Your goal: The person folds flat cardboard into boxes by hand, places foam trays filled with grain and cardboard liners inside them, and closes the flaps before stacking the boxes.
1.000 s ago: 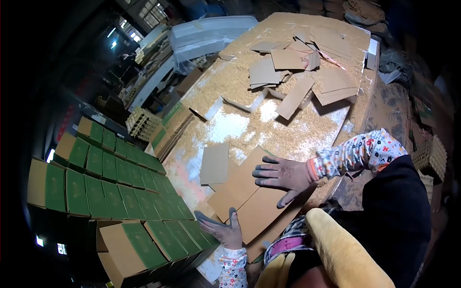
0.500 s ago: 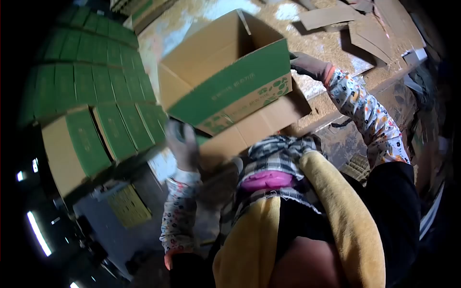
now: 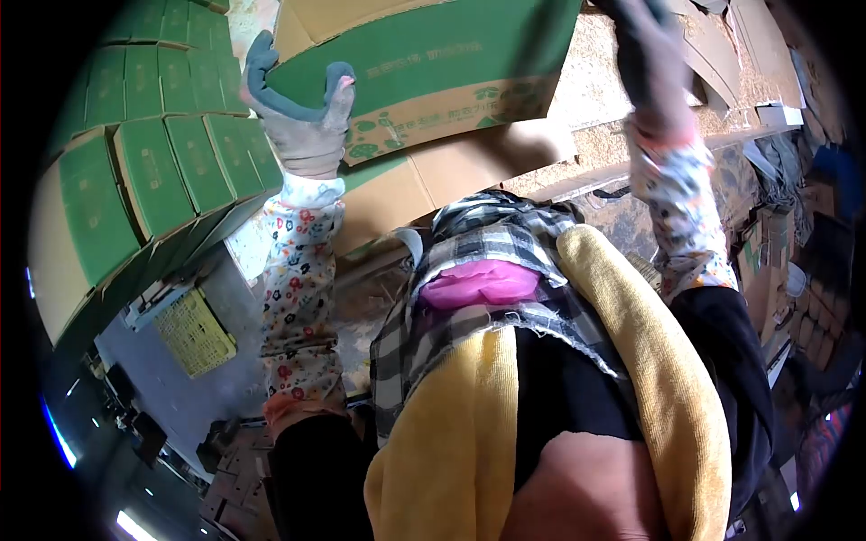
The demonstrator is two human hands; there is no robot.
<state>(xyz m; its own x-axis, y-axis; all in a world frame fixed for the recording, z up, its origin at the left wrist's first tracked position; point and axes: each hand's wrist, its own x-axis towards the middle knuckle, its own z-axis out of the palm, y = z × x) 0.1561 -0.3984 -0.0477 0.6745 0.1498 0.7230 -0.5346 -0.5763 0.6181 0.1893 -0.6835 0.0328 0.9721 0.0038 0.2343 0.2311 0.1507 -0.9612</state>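
Note:
A green and brown cardboard box (image 3: 424,68), printed with white lettering and green leaf shapes, stands in front of me, its top running out of the frame. At its left end is my left hand (image 3: 302,122) in a grey and dark glove. The thumb and fingers are spread wide, and one fingertip shows through the glove. Whether the hand touches the box is hard to tell. My right hand (image 3: 657,72), also gloved, is raised to the right of the box and smeared by motion, so its fingers cannot be made out. A brown cardboard flap (image 3: 478,167) extends toward me below the box.
Rows of green boxes (image 3: 167,171) stand stacked on the left. Cardboard scraps (image 3: 713,59) lie on the worn work surface (image 3: 591,104) at the upper right. A yellow printed sheet (image 3: 194,334) is at the lower left. My checked apron (image 3: 487,234) is close to the flap.
My left hand has moved up along the box's left end, its fingers now spread. My right hand has come away from the box's right side and moved up. The box appears higher in view.

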